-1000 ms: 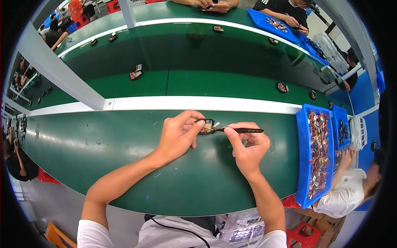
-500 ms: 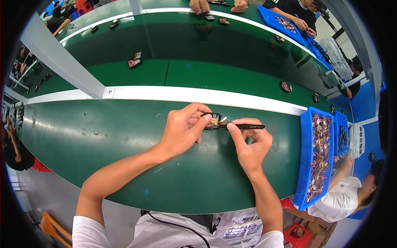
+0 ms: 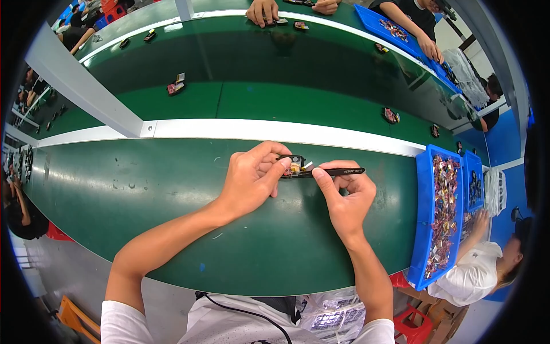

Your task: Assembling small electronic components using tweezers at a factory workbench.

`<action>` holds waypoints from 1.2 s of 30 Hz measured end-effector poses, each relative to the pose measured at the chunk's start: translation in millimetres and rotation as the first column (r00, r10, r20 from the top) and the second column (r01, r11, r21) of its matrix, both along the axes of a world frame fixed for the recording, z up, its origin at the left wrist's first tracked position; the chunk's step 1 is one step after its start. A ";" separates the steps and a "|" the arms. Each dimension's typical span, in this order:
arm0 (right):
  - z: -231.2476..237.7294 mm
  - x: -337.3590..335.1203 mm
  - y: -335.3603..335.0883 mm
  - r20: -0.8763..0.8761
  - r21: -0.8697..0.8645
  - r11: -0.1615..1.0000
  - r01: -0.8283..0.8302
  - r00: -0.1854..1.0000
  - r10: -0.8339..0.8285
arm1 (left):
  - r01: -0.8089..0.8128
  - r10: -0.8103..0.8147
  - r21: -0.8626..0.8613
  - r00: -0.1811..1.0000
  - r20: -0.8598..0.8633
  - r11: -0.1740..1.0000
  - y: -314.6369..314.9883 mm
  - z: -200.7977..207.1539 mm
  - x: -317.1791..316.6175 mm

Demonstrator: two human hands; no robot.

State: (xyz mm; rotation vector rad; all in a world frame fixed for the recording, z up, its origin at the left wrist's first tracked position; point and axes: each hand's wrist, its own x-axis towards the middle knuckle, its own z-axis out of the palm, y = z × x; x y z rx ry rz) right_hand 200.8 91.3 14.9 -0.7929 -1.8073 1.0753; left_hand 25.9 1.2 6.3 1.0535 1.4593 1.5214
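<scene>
My left hand pinches a small black plastic housing over the middle of the green bench. Inside the housing sit small coloured electronic parts, with a yellowish patch among them; their detail is too small to make out. Between thumb and fingers, my right hand holds black tweezers nearly level, pointing left. The tips of the tweezers reach the housing's right side, next to a small silvery flap. Whether the tips grip anything cannot be seen.
A blue tray full of small wired parts stands at the right, beside a smaller blue tray of black pieces. Behind a white rail, a green conveyor belt carries scattered housings. Co-workers sit across and at both sides.
The housings on the belt have shifted slightly left. A co-worker's hand across the belt has moved left onto a piece. My hands stay almost where they were, tweezers still at the housing.
</scene>
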 end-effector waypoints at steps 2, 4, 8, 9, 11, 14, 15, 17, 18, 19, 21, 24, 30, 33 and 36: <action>0.0 0.2 0.5 0.014 -0.009 1.000 -0.005 1.000 0.005 | 0.002 -0.002 0.009 1.000 0.005 1.000 0.3 -1.0 0.3; 1.1 0.2 0.3 0.005 -0.076 0.997 -0.022 1.000 0.023 | 0.004 -0.005 0.017 1.000 0.010 1.000 0.5 -1.8 0.2; 8.9 0.2 -1.8 -0.027 -0.230 0.972 -0.043 0.999 0.038 | 0.041 -0.041 0.027 0.999 -0.008 0.999 -0.1 -4.8 -1.4; 11.3 1.4 -1.2 -0.037 -0.290 0.955 -0.061 0.998 0.052 | 0.053 -0.052 0.034 0.998 -0.023 0.998 -0.4 -5.5 -1.5; 14.7 2.1 -0.8 -0.047 -0.349 0.934 -0.078 0.997 0.065 | 0.056 -0.055 0.043 0.998 -0.021 0.997 0.0 -5.6 -0.8; 16.3 2.1 -0.3 -0.055 -0.415 0.907 -0.074 0.997 0.056 | 0.065 -0.064 0.055 0.998 -0.020 0.996 0.5 -7.0 -0.9; 16.1 2.1 -0.3 -0.059 -0.436 0.897 -0.075 0.997 0.054 | 0.068 -0.067 0.058 0.998 -0.021 0.996 0.5 -7.5 -1.3; 16.2 1.6 -0.3 -0.063 -0.457 0.886 -0.075 0.997 0.052 | 0.065 -0.064 0.063 0.998 -0.031 0.996 0.3 -7.4 -1.2; 17.1 1.1 -0.5 -0.066 -0.470 0.879 -0.076 0.996 0.051 | 0.062 -0.059 0.067 0.997 -0.040 0.996 0.1 -7.2 -0.8; 17.9 0.8 -0.5 -0.070 -0.482 0.873 -0.078 0.996 0.050 | 0.062 -0.059 0.066 0.997 -0.040 0.996 -0.1 -6.0 0.0; 19.3 3.1 1.6 -0.034 -0.500 0.864 -0.068 0.998 0.058 | 0.033 -0.030 0.067 0.999 -0.045 0.997 -0.7 -2.8 2.2; 20.0 3.3 1.8 -0.001 -0.513 0.857 -0.048 0.998 0.056 | 0.007 0.004 0.111 0.995 -0.101 0.994 0.4 -3.4 5.4; 20.5 5.5 3.0 -0.029 -0.530 0.846 -0.057 0.998 0.049 | -0.028 0.069 0.208 0.978 -0.197 0.978 1.3 -6.1 9.1; 20.2 3.8 2.2 -0.041 -0.531 0.845 -0.058 0.998 0.042 | -0.032 0.070 0.191 0.977 -0.200 0.981 0.6 -6.5 9.1; 19.9 3.1 1.7 -0.047 -0.532 0.845 -0.046 0.999 0.025 | -0.022 0.055 0.176 0.981 -0.189 0.984 0.3 -5.5 8.9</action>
